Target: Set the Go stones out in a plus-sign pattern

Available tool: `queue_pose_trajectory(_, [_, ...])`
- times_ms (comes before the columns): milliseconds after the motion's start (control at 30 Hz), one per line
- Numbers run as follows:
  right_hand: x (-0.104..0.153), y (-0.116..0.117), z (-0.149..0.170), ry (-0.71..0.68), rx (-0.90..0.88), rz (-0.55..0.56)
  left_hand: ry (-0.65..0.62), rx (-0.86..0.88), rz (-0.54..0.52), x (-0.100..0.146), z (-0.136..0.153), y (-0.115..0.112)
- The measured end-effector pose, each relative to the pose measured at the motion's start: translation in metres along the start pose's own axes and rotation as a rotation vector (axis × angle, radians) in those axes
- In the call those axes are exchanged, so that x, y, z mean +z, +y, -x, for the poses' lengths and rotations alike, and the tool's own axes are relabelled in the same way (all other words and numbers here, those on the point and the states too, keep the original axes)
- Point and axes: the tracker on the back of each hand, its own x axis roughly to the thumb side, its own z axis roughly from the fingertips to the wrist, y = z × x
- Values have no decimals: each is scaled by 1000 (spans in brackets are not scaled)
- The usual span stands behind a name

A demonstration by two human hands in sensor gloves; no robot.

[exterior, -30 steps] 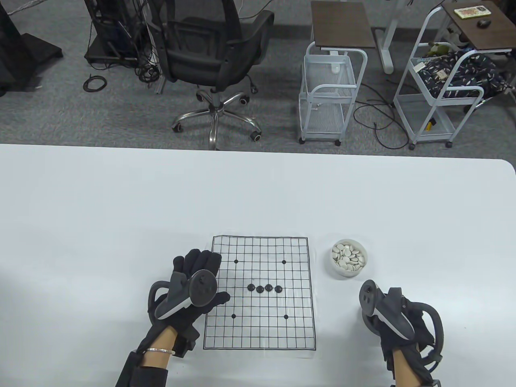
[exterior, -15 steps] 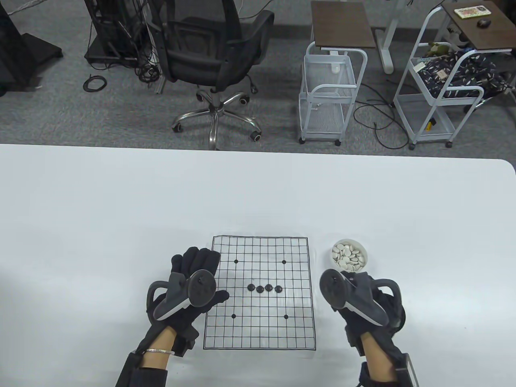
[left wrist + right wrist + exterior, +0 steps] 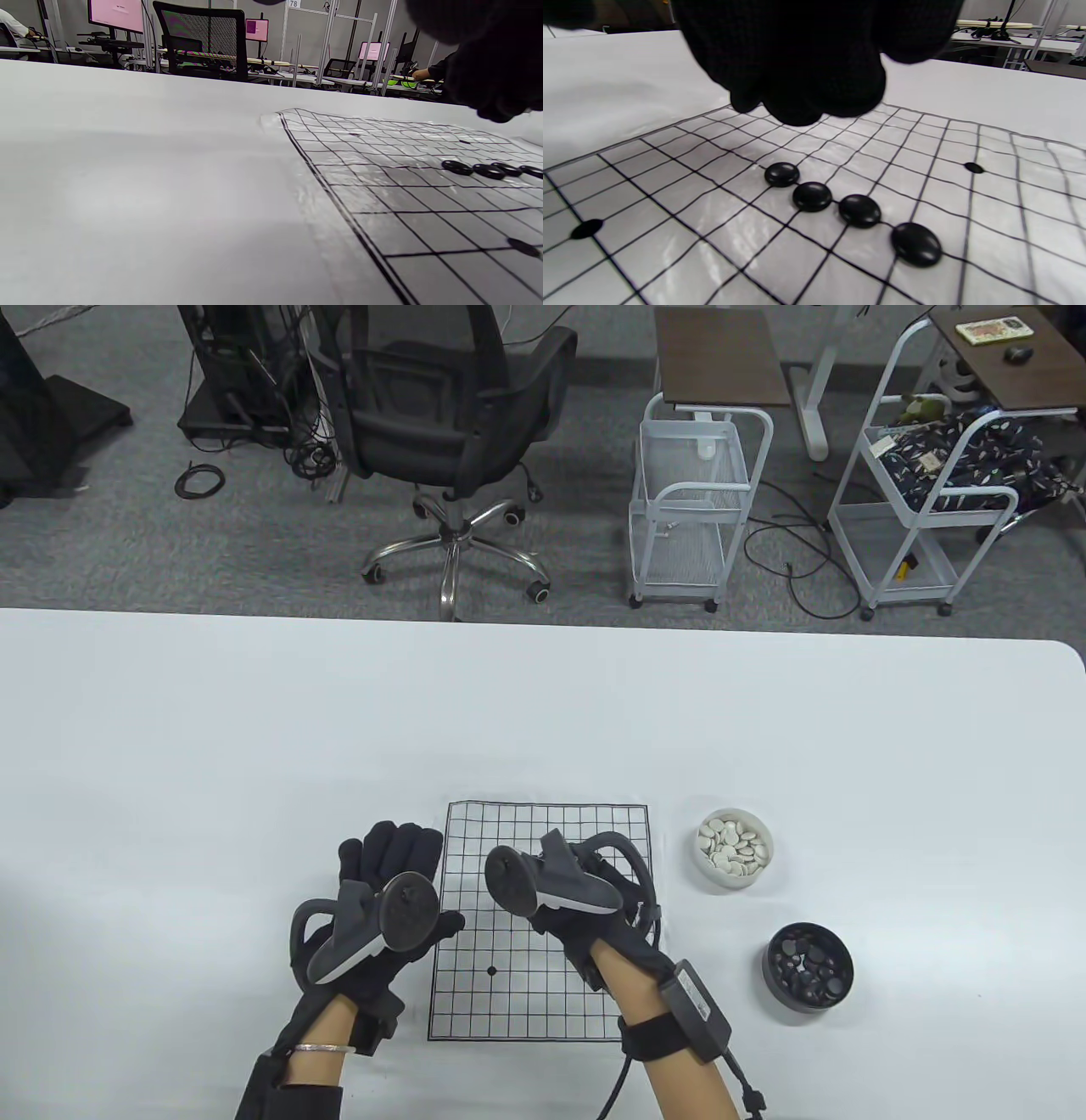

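Behind your white table [image 3: 254, 712] an office floor is showing, with a black chair [image 3: 450, 415], two white carts [image 3: 691, 500] and cables on grey carpet.

On the near middle of the table a grid board [image 3: 475, 993] is lying flat. Your left hand [image 3: 386, 912] is resting at the board's left edge, fingers spread flat and pointing away from you, thumb reaching onto the board's left margin; it is holding nothing that the table view shows. In the left wrist view the board [image 3: 382, 190] is stretching off to the right.

Your right hand [image 3: 585, 912] is hovering over the middle of the board, its tracker covering the centre in the table view. In the right wrist view its fingers [image 3: 806, 63] are hanging bunched together above the grid, tips close; whether they are pinching a stone I cannot tell.

Four black stones [image 3: 859, 210] are sitting in a row on the board [image 3: 670, 262], each on its own crossing, just below and near of those fingertips. The same row [image 3: 488, 170] is showing at the right in the left wrist view.

To the right of the board, a white bowl [image 3: 735, 850] of white stones is standing farther from you, and a black bowl [image 3: 810, 966] of black stones nearer, well apart from both hands.
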Motion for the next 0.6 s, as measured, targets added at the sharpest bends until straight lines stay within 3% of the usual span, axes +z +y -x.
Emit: queue_pose_trajectory(600, [-30,19,-28,-63,132,-74,35,23,-6,4,9,3])
